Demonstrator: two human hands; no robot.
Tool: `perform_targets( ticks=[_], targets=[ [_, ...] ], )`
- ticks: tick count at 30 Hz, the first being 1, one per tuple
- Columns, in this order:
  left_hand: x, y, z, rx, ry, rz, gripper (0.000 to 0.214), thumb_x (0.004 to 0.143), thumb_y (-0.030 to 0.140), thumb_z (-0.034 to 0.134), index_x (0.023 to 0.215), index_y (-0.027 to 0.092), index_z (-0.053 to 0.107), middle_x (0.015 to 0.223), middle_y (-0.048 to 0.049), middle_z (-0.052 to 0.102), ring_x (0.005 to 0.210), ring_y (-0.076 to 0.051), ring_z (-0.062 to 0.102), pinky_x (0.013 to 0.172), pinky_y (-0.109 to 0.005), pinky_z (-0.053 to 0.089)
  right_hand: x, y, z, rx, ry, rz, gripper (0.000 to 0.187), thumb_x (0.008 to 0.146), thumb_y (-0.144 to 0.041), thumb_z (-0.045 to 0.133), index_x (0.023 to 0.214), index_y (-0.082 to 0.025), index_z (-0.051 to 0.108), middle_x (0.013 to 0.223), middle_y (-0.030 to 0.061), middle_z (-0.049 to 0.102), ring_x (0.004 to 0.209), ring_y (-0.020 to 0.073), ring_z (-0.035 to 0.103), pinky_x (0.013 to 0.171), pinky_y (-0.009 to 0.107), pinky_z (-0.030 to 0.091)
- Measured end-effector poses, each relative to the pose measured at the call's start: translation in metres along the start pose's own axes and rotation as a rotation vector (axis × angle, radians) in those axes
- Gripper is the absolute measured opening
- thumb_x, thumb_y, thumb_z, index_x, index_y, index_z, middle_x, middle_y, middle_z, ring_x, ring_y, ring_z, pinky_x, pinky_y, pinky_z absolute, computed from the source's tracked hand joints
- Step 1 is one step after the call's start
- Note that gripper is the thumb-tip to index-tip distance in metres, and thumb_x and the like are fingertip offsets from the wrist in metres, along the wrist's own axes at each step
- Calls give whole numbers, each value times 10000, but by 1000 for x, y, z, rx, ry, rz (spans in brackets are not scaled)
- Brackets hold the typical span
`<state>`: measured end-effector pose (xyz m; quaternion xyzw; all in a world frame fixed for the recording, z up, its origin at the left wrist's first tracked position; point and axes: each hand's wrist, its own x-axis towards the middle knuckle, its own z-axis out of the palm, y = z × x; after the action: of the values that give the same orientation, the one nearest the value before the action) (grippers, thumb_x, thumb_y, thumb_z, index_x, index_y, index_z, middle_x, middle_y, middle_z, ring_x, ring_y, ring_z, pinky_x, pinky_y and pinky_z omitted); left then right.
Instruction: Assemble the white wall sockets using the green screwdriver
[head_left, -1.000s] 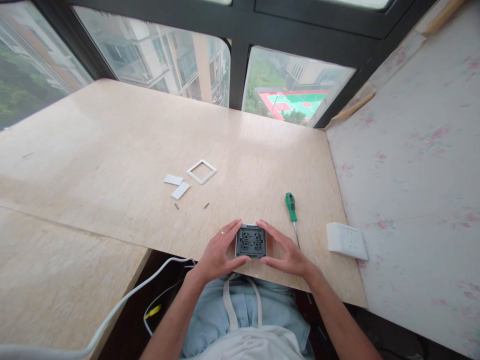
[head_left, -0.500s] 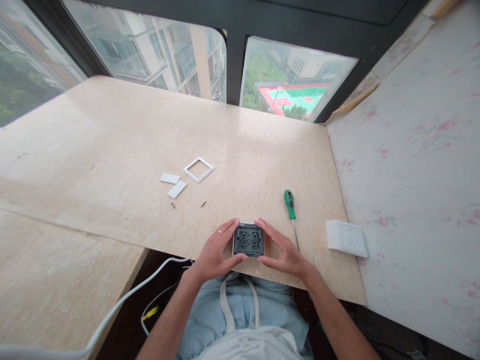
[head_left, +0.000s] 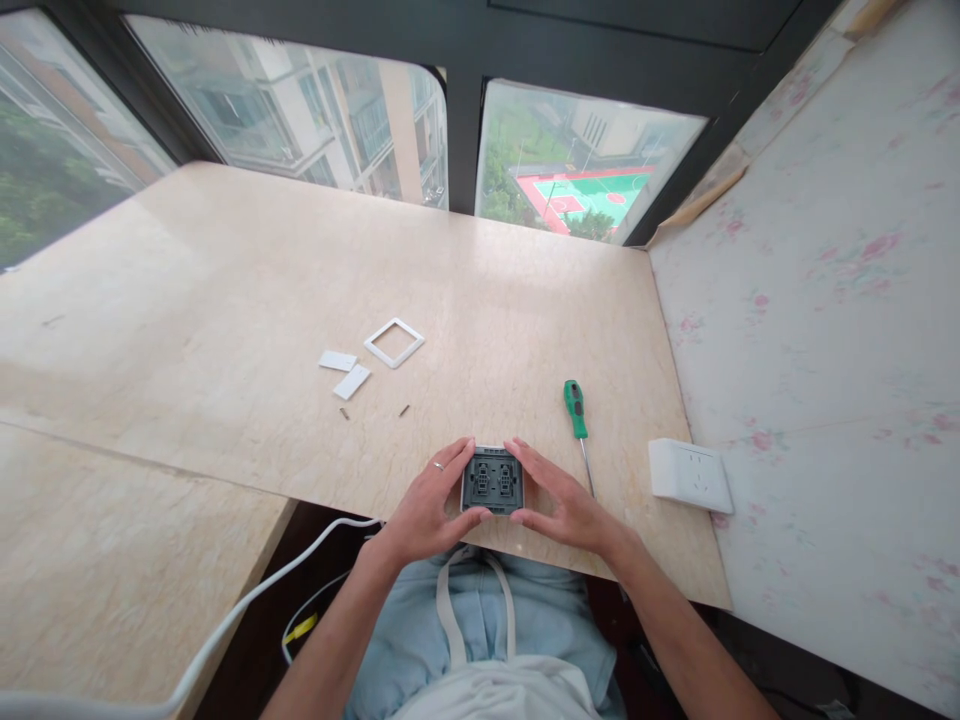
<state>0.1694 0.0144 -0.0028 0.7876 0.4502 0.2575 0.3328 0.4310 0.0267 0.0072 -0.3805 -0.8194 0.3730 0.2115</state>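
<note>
Between my hands, near the counter's front edge, is a wall switch body (head_left: 493, 482), dark grey inside with a pale rim and two mechanisms side by side. My left hand (head_left: 433, 497) grips its left side, fingers at the far corner and thumb at the near one. On the opposite side my right hand (head_left: 564, 500) holds it the same way. Beyond them lie a white square frame (head_left: 415, 347), two white switch rockers (head_left: 352, 381) touching each other, and two small screws (head_left: 405, 410). A green-handled screwdriver (head_left: 574, 408) rests to the right, its shaft pointing toward me.
A white socket box (head_left: 689, 474) stands on the counter (head_left: 247, 290) by the flowered wall (head_left: 847, 380). Dark-framed windows line the far edge. At lower left, a white cable (head_left: 255, 592) runs past a gap between counter sections, with a yellow tag (head_left: 301, 628) below.
Both hands keep the same hold on the switch body. The whole view has shifted slightly, with the things on the counter unmoved relative to each other.
</note>
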Motion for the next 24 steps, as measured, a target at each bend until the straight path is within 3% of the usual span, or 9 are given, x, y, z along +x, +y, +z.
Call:
perform_targets(
  ticks=[14,24],
  targets=[
    [0,3,0,-27,-2,-34,821,877,555,608,1532,221,243,1544,-157,358,1440,-317,318,1157,-530,338,-1,-1,6,74,8,43,860,895,-394,629,1561,-316,91,1610,69,267,1481,247,252,1204,506,251],
    [1,1,0,-55,26,-24,803,856,548,643,1506,215,310,1523,-166,396,1423,-317,353,1143,-547,349,-2,-14,5,-118,-22,17,774,951,-383,529,1566,-304,65,1629,62,205,1496,242,205,1196,494,277]
  ],
)
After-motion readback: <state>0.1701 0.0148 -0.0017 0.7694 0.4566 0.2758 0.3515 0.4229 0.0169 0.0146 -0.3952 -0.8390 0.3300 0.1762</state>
